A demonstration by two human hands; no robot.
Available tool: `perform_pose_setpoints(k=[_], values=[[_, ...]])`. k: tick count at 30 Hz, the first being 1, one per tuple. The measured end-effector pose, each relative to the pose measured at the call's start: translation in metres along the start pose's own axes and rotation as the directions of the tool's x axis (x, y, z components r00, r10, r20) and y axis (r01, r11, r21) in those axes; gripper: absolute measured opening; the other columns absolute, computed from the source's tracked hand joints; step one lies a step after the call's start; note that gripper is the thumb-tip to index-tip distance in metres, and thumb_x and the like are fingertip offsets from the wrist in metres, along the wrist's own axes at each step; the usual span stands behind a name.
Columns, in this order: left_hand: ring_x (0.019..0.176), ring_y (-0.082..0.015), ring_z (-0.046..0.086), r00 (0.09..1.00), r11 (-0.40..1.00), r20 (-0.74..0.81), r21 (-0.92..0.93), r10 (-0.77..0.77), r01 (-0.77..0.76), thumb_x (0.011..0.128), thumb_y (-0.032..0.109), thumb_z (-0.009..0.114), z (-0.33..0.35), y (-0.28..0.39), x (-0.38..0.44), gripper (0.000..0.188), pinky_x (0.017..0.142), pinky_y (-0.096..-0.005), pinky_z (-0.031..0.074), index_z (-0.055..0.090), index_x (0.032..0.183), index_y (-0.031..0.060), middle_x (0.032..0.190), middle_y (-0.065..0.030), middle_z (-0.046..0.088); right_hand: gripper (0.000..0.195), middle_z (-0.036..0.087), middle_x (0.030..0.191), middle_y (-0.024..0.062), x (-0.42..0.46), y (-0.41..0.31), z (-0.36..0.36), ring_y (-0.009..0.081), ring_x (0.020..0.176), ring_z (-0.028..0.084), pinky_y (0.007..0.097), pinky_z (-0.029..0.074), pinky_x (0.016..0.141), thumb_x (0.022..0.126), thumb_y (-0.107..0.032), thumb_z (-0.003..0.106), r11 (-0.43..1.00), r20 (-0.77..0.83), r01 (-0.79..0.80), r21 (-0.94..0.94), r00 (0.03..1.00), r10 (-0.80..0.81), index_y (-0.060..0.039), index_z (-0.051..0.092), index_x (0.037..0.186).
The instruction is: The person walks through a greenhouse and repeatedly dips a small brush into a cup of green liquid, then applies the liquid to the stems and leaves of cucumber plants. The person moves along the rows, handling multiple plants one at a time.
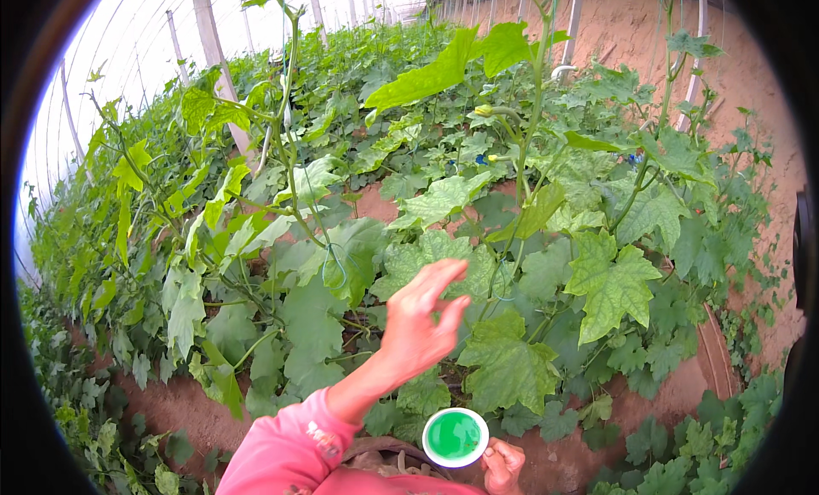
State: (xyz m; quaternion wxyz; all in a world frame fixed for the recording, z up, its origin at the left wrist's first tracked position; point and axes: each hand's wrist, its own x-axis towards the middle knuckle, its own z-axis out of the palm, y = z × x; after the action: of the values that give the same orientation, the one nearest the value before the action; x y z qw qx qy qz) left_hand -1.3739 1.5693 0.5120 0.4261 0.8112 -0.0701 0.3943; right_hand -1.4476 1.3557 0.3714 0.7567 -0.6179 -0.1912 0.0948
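Note:
My left hand [422, 316] is raised before the climbing vines, thumb and fingers apart, with nothing seen between them. Behind its fingers lies a broad, lobed vine leaf [435, 258]. Low in front of my body, my right hand [502, 463] grips a white cup [482, 455] by its side, where a handle seems to be. Bright green liquid [454, 434] with a few dark specks fills much of the cup. To the right of my left hand rises a vine stem [523, 153] carrying a yellow flower bud [484, 110] on a small curved fruit.
Thin blue-green twine [334, 265] is looped around the left vine stem [291, 156]. Posts [221, 66] stand under the greenhouse's pale film [147, 41]. An earthen wall [755, 92] rises at right. Bare soil [185, 412] shows between the plant rows.

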Motion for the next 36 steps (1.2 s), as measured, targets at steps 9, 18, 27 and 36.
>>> perform_pose_setpoints(k=[9,18,27,36], values=[[0.106,-0.0256,0.045,0.961,0.923,-0.005,-0.28,-0.277,0.265,0.071,0.003,0.059,0.091,-0.011,0.082,0.059,0.06,-0.03,0.052,0.029,0.122,-0.0029,0.115,-0.021,0.041,0.009,0.045,0.055,0.0067,-0.027,0.0,-0.001,0.0162,0.039,0.041,0.0279,0.029,0.034,0.074,0.005,0.044,0.695,-0.022,0.351,-0.627,0.884,-0.467,0.0028,0.053,0.072],[0.095,-0.0225,0.051,0.951,0.818,0.002,-0.508,-0.31,0.268,0.073,0.0,0.055,0.075,-0.019,0.094,0.057,0.056,-0.0249,0.049,0.028,0.123,-0.0035,0.111,-0.0202,0.046,0.021,0.041,0.047,0.0019,-0.038,-0.006,-0.001,0.0096,0.04,0.036,0.0251,0.028,0.037,0.08,-0.012,0.042,0.983,-0.313,-0.013,-0.186,0.948,-0.047,0.0026,0.056,0.071],[0.079,-0.0136,0.053,0.944,0.814,0.078,-0.486,-0.322,0.318,0.074,0.004,0.051,0.043,-0.01,0.147,0.042,0.047,-0.023,0.04,0.04,0.115,-0.0013,0.097,-0.0122,0.056,0.02,0.038,0.045,0.0005,-0.033,-0.003,-0.007,0.0089,0.038,0.034,0.0249,0.025,0.036,0.077,-0.011,0.044,0.954,-0.262,0.099,-0.283,0.949,-0.176,-0.0002,0.049,0.061],[0.079,-0.0231,0.055,0.799,0.329,0.601,-0.751,-0.021,0.573,0.08,0.02,0.044,0.022,-0.012,0.158,0.029,0.05,-0.027,0.044,0.051,0.098,-0.0023,0.088,-0.0155,0.056,0.022,0.039,0.046,-0.0007,-0.036,-0.025,-0.012,0.0073,0.04,0.033,0.0238,0.024,0.037,0.075,-0.012,0.045,0.992,-0.33,0.007,-0.124,0.943,-0.048,-0.0012,0.046,0.056]])
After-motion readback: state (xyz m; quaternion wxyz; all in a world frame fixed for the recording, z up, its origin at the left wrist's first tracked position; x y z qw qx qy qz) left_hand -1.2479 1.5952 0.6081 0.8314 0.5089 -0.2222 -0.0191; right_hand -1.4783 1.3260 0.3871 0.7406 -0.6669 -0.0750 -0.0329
